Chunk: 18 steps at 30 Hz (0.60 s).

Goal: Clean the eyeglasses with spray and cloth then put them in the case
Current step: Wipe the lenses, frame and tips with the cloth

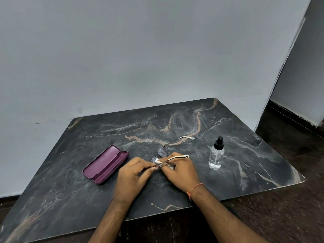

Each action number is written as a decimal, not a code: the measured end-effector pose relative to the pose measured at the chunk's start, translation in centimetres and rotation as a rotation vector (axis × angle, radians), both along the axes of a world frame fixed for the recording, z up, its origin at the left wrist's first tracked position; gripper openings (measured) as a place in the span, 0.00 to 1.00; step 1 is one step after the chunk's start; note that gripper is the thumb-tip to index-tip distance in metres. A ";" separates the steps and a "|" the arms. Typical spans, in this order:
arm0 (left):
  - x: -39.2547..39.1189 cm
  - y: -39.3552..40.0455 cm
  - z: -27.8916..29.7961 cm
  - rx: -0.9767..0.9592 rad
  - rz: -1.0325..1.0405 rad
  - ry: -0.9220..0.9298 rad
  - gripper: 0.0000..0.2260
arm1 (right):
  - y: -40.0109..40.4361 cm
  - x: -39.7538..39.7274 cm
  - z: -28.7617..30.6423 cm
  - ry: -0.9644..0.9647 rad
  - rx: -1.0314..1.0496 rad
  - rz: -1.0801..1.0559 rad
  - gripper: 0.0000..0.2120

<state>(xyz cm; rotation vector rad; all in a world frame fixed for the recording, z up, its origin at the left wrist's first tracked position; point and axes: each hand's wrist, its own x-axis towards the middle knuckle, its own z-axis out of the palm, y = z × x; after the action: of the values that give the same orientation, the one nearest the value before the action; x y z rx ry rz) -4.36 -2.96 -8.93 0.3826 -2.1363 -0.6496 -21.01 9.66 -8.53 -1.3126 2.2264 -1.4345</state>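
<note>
Eyeglasses (162, 152) are held just above the middle of the counter, between both hands, with their temple arms spread open. Beneath everything lies the dark marbled counter (245, 155), veined in tan and white and set against a pale wall (140, 58). At its left sits the purple eyeglass case (105, 163), lid swung open, well apart from the hands. At the right stands a clear spray bottle (216, 155) with a black nozzle, upright, near the right hand. The left hand (133, 174) pinches the frame near its hinge, fingers closed on it. The right hand (180, 171), an orange thread around its wrist, has its fingers closed on a white cloth (158, 161) pressed against the nearer lens. One white-tipped temple arm runs over the right hand; the other points away toward the far side.
</note>
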 end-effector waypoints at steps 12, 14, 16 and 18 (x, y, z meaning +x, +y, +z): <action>1.7 0.9 -0.7 0.110 0.012 0.072 0.07 | 1.5 -2.8 1.0 0.136 -0.012 -0.244 0.08; 1.8 1.1 -0.7 0.126 0.013 0.083 0.05 | 1.2 -2.8 1.2 0.210 0.025 -0.214 0.09; 1.7 1.1 -0.7 0.133 0.015 0.076 0.05 | 0.9 -2.8 1.0 0.258 0.065 -0.182 0.10; 1.8 1.1 -0.7 0.121 0.015 0.063 0.07 | 0.6 -2.9 0.8 0.308 0.142 -0.149 0.11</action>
<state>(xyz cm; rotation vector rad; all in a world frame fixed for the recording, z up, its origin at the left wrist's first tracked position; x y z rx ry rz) -2.59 -1.87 -9.67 0.4369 -2.0383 -0.7746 -23.87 10.27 -7.71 -1.4286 2.6177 -1.1558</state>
